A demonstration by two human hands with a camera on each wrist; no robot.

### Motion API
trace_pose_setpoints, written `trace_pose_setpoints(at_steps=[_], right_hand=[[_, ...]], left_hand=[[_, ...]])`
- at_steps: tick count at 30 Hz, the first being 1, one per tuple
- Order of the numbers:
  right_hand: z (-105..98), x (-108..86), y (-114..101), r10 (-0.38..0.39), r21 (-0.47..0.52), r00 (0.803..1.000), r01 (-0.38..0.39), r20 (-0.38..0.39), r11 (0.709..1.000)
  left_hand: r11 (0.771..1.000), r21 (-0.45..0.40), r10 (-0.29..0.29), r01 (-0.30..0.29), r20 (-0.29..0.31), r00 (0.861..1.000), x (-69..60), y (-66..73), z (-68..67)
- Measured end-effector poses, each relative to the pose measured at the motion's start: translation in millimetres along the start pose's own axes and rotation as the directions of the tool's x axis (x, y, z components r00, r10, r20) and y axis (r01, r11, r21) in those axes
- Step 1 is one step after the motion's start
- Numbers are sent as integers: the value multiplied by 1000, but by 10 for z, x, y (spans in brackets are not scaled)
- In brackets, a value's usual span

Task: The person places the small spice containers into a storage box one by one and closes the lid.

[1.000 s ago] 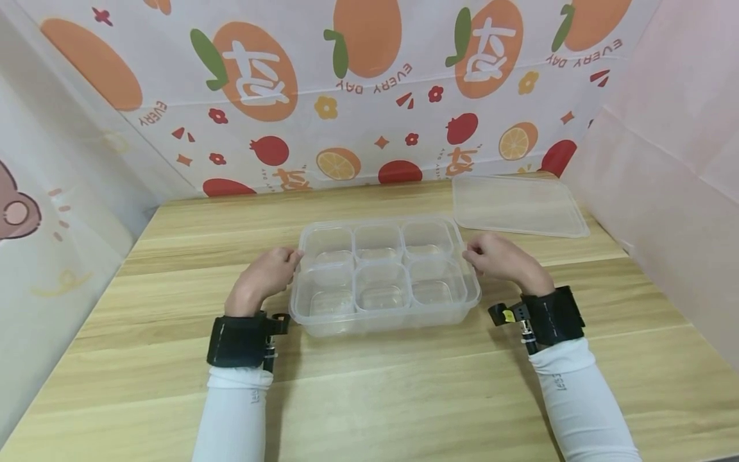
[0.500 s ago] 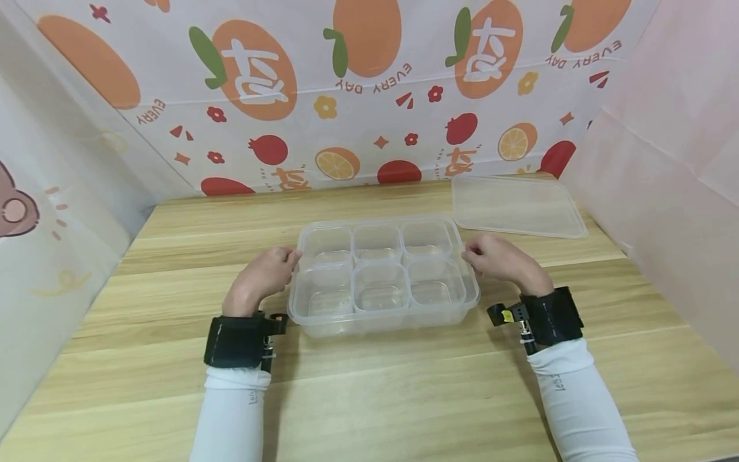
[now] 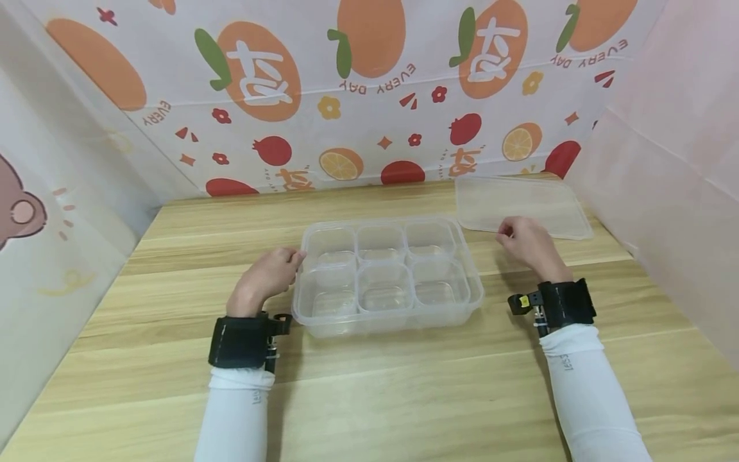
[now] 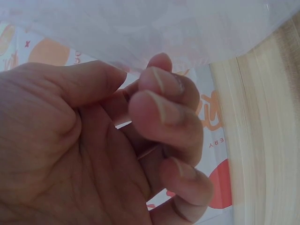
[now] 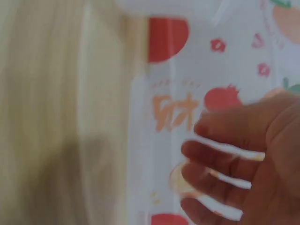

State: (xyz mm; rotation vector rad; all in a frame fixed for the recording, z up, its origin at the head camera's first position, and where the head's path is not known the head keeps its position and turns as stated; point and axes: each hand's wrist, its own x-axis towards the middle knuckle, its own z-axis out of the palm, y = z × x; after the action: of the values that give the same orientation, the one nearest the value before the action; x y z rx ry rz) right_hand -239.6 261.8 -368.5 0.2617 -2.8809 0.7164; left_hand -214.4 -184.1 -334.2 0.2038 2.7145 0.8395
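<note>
A clear plastic divided container [image 3: 388, 316] with several square compartments stands in the middle of the wooden table in the head view; no contents show inside. My left hand [image 3: 267, 279] pinches its left rim between thumb and curled fingers. In the left wrist view the container's wall [image 4: 154, 33] hangs over the fingertips of that hand [image 4: 108, 131]. Apart from the container, to its right, my right hand [image 3: 532, 247] hovers near the front edge of a flat translucent lid [image 3: 519, 196]. Its fingers [image 5: 211, 157] are loosely bent and hold nothing in the right wrist view.
The wooden table [image 3: 369, 398] ends at a fruit-printed cloth [image 3: 358, 128] behind. Pale cloth walls [image 3: 687, 147] close off both sides, and the lid lies close to the back right corner. Each wrist wears a black camera strap [image 3: 239, 341].
My right hand has let go of the container's right rim and moved right, toward the lid. My left hand stays on the left rim, and the container stands where it was.
</note>
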Motion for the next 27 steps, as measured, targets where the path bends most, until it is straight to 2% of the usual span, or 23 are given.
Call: trace_pose_setpoints(at_steps=[3, 8, 10, 13, 21, 24, 27], right_hand=[[9, 13, 139, 55, -54, 998, -56, -25, 997], [48, 15, 307, 90, -122, 993, -98, -70, 988], [64, 22, 349, 118, -142, 992, -124, -48, 982], [74, 42, 388, 170, -160, 985, -164, 26, 973], [78, 63, 445, 234, -197, 944, -190, 233, 962], [79, 60, 448, 244, -195, 939, -200, 241, 960], [79, 54, 440, 244, -191, 949, -206, 199, 960]], left_hand=[[1000, -5, -9, 9, 3, 1000, -12, -7, -2], [999, -31, -24, 25, 11, 1000, -28, -8, 8], [999, -37, -22, 22, 10, 1000, -29, -2, 13], [999, -30, -12, 12, 4, 1000, -27, 3, 17], [1000, -22, -3, 2, -1, 1000, -29, 6, 24], [1000, -29, -4, 4, -2, 1000, -30, 5, 29], [1000, -27, -2, 2, -6, 1000, -25, 7, 35]])
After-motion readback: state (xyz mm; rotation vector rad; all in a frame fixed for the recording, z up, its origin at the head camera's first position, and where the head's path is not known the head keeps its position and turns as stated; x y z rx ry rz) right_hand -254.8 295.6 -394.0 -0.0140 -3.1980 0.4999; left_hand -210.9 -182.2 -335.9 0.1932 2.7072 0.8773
